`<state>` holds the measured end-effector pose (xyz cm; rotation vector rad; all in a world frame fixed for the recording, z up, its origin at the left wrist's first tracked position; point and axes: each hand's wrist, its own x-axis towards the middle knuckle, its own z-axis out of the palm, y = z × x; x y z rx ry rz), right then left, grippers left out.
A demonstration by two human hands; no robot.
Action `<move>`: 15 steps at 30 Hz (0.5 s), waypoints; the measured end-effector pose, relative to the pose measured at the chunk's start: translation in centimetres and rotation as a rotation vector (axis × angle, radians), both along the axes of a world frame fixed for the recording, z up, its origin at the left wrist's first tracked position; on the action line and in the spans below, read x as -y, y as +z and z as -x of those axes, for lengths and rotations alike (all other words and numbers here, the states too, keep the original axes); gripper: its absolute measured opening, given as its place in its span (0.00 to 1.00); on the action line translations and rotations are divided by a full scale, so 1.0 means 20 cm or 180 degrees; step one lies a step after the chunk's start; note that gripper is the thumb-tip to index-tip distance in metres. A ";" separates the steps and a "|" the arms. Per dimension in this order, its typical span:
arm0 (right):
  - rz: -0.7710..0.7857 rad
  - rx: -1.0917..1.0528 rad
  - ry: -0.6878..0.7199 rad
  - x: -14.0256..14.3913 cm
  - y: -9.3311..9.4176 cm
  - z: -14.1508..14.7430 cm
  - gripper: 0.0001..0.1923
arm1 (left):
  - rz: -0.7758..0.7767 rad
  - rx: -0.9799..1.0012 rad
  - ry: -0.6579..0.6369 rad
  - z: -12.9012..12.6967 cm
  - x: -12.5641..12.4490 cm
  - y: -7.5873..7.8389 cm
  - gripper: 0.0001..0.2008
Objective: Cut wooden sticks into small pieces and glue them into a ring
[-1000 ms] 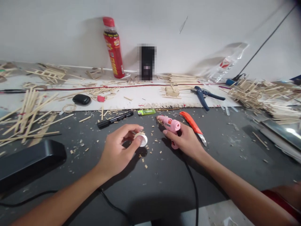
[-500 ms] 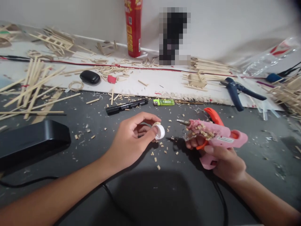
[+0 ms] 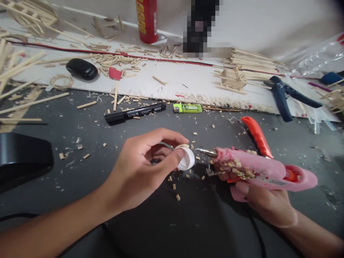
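Left hand [image 3: 139, 172] pinching half-hidden white cap [image 3: 186, 158]; right hand [image 3: 264, 200] clenched around glue gun [image 3: 255, 172].

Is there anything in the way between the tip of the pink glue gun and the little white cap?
No. The glue gun in the right hand points its tip at the white cap pinched in the left hand, only a small open gap between.

Cap [image 3: 186, 159] left of glue gun [image 3: 258, 170]; marker [image 3: 135, 112], lighter [image 3: 187, 108] behind.
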<state>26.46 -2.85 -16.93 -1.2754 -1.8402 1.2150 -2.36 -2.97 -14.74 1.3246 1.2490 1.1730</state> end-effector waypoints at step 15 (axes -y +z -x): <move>-0.0854 0.0335 0.0078 -0.02 0.05 0.04 0.02 | 0.0081 0.0085 -0.0266 0.01 0.01 -0.02 0.03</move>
